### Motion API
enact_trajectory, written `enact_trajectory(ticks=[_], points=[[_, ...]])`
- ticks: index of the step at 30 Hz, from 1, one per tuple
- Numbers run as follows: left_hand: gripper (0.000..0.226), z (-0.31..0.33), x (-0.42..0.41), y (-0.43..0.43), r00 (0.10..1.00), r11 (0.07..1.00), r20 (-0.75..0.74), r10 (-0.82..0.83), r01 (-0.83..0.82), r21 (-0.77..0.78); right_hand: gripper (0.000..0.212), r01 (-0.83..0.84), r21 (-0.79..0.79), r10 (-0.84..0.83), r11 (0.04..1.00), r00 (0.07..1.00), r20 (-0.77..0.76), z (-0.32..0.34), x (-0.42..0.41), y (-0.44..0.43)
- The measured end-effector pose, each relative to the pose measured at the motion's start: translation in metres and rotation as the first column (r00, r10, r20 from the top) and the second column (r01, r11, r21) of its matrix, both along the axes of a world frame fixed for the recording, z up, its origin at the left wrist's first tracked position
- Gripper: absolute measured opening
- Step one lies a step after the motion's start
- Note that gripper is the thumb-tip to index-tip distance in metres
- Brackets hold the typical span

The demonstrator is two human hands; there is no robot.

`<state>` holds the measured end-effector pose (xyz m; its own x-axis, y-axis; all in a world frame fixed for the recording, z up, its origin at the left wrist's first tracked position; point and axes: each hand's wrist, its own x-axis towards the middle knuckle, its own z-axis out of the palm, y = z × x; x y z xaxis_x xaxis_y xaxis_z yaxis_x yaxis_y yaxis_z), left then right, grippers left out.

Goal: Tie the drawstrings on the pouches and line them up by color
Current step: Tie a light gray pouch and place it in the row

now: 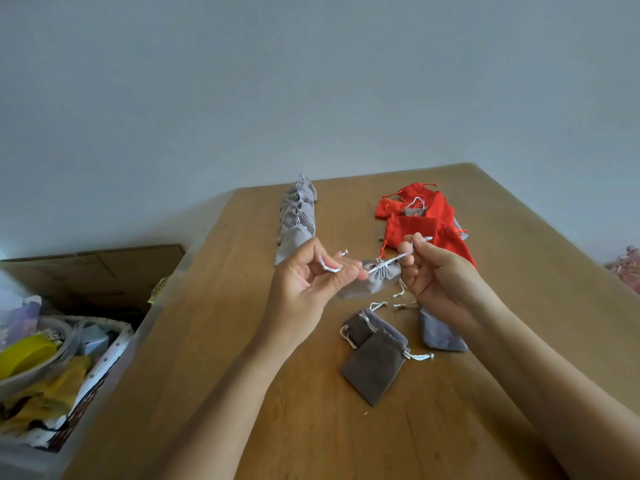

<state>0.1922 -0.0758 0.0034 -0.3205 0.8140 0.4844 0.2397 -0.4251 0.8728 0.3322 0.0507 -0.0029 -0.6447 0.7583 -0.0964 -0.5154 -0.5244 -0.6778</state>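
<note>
left hand [304, 282] and right hand [434, 271] each pinch a silver drawstring [388, 262] of the small grey velvet pouch [375, 278], cinched above the brown wooden table [207, 341]

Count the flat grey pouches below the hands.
3: front dark pouch, back dark pouch partly under it, lighter grey pouch against the right forearm, which may hide more.

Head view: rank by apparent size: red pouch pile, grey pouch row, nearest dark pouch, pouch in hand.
1. red pouch pile
2. grey pouch row and nearest dark pouch: look alike; nearness enlarges the pouch
3. pouch in hand, partly hidden
</note>
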Motion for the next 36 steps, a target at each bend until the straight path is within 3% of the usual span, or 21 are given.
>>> enact_trajectory(ticks=[3, 8, 11, 16, 23, 29, 32, 36], points=[[0.026, 0.000, 0.001, -0.001, 1.000, 0.997, -0.014, -0.027, 0.026, -0.069, 0.024, 0.015, 0.096, -0.019, 0.995, 0.999, 0.040, -0.002, 0.002, 0.002], [0.026, -0.003, -0.007, 0.000, 0.977, 0.980, -0.215, 0.001, -0.044, -0.195, 0.020, 0.066, 0.251, -0.099, 0.966, 0.987, 0.123, -0.005, 0.008, 0.008], [0.031, -0.001, -0.010, 0.000, 0.983, 0.979, -0.180, -0.019, -0.018, -0.204, 0.014, 0.063, 0.308, -0.118, 0.949, 0.980, 0.161, -0.006, 0.008, 0.007], [0.027, 0.002, -0.019, -0.002, 0.987, 0.958, -0.162, 0.008, -0.054, -0.282, 0.023, 0.022, 0.484, -0.132, 0.875, 0.972, 0.194, -0.005, 0.008, 0.004], [0.018, 0.008, -0.014, -0.001, 0.980, 0.915, 0.026, 0.195, -0.172, -0.365, 0.016, -0.135, 0.681, -0.047, 0.719, 0.969, 0.241, 0.005, 0.009, -0.016], [0.019, 0.005, 0.011, -0.003, 0.994, 0.835, -0.008, -0.111, 0.089, -0.543, 0.011, -0.173, 0.740, -0.062, 0.650, 0.959, 0.278, -0.005, -0.003, -0.032], [0.019, 0.006, 0.010, -0.005, 0.980, 0.792, 0.062, -0.190, 0.190, -0.580, 0.021, -0.142, 0.755, -0.171, 0.640, 0.932, 0.320, -0.008, -0.006, -0.031], [0.021, 0.008, 0.003, -0.005, 0.949, 0.764, 0.192, -0.251, 0.316, -0.563, 0.011, -0.123, 0.730, -0.206, 0.672, 0.916, 0.344, -0.007, -0.006, -0.033]])
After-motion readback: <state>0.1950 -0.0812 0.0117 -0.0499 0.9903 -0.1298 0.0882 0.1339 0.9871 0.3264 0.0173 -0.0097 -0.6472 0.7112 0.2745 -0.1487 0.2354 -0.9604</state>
